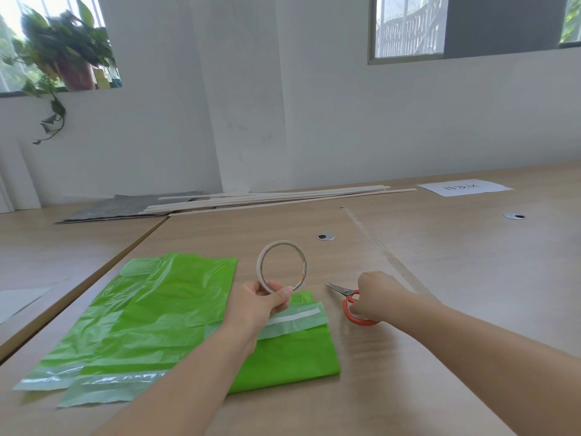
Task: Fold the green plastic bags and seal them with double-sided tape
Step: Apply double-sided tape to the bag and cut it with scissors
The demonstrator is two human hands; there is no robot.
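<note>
Green plastic bags (151,309) flat on the bench (440,309), three as far as can be told: two unfolded and overlapping at the left, plus one folded bag (292,357) just beside them, partly under the left forearm. One white tape strip (298,316) stuck along the folded bag's pale flap. Above it, one tape roll (261,269), upright and lifted off the bench, pinched at its lower rim by the left hand (257,306), fingers (284,292) curled round it. Just right of the bag, one pair of scissors (349,297) lying on the bench, right hand (377,294) curled round the orange handle. Farther off: a bundle of wooden strips (283,196), one paper sheet (465,187), two cable holes (325,236). On the window sill, one pot (75,73) holding a leafy plant (63,36).
</note>
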